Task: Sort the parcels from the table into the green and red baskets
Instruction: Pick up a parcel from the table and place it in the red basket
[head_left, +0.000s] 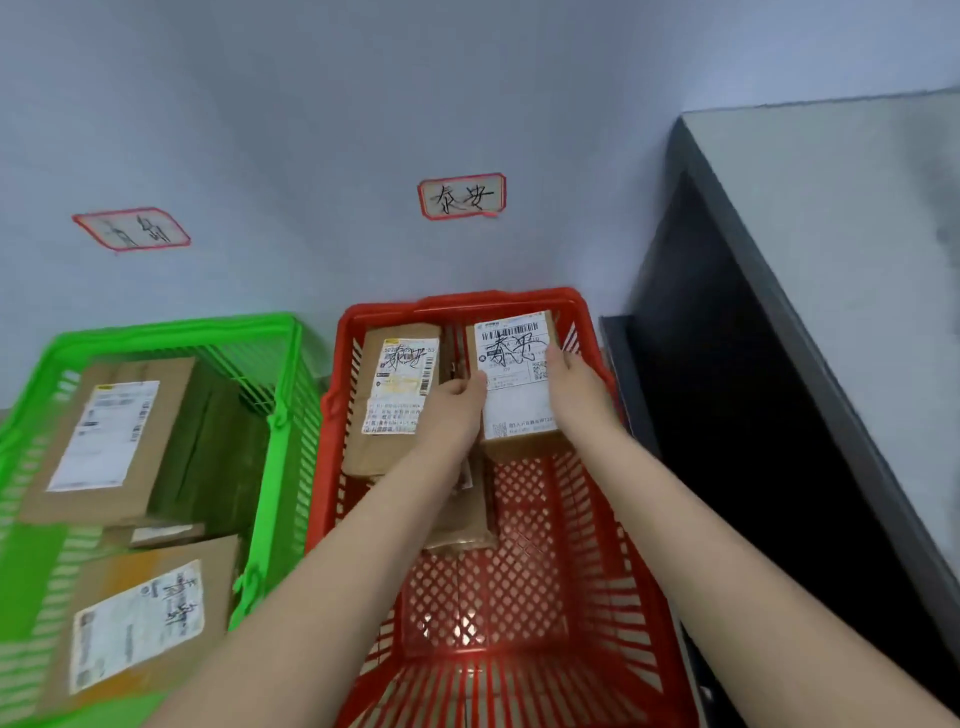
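Observation:
A brown cardboard parcel with a white label (514, 379) is held inside the far right part of the red basket (582, 519). My left hand (452, 415) grips its left edge and my right hand (574, 384) grips its right edge. Another labelled parcel (395, 395) lies at the far left of the red basket, and a third parcel (467, 514) lies partly hidden under my left forearm. The green basket (280, 415) stands to the left and holds a large parcel (109, 436) at the back and another labelled one (140, 623) at the front.
A dark table (831, 260) with a grey top rises on the right, close to the red basket. On the wall behind the baskets hang two red-framed handwritten signs, the left sign (132, 228) above the green basket and the right sign (461, 196) above the red basket.

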